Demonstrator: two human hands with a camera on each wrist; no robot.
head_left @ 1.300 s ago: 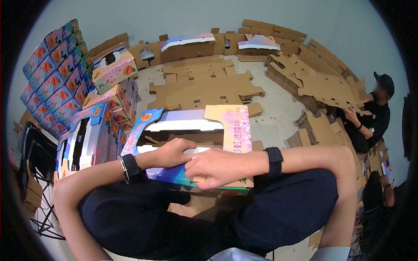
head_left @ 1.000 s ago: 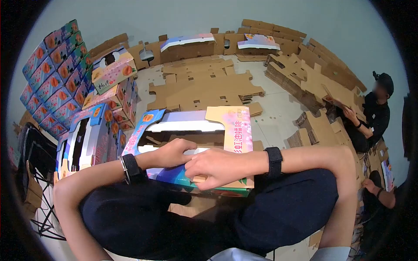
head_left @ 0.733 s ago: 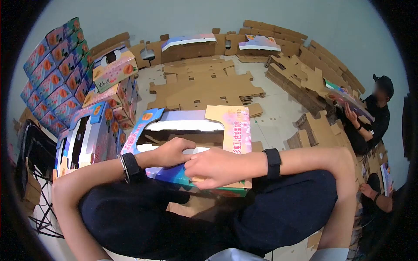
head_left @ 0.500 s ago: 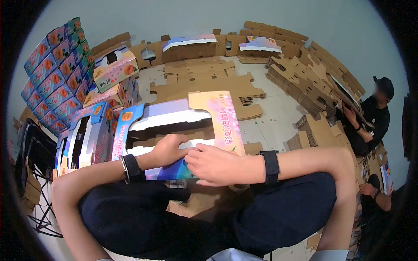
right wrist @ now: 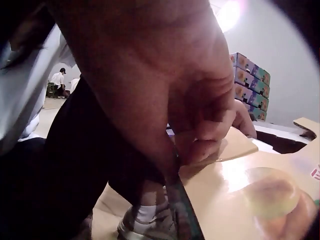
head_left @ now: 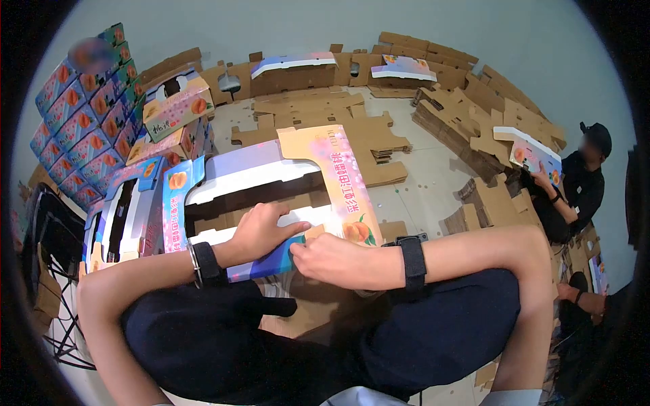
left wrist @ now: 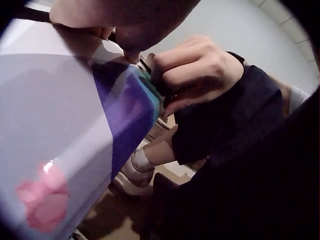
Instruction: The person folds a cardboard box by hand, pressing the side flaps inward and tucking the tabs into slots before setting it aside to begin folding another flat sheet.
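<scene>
A printed carton [head_left: 349, 176], blue, pink and tan with a large opening in its top, lies tilted in front of the knees. My left hand [head_left: 261, 233] grips the near strip beside the opening, thumb toward the right. Close beside it, my right hand [head_left: 338, 260] has curled fingers pinching the carton's near edge where blue meets tan. The left wrist view shows the purple and white panel [left wrist: 60, 120] below my left hand [left wrist: 135, 20], with my right hand [left wrist: 200, 70] at its corner. In the right wrist view, my right hand [right wrist: 160, 80] hides part of the edge.
Stacked printed boxes [head_left: 84, 128] rise at the left, with more cartons [head_left: 179, 108] beside them. Flat cardboard [head_left: 311, 122] lies ahead; further piles [head_left: 453, 128] stand right. A person in black [head_left: 589, 176] sits at the right holding a printed carton piece [head_left: 531, 152].
The carton has shifted left and away from the knees, its right side tilting. Both hands remain on it, the right wrist turning slightly. The seated person's held piece has changed angle.
</scene>
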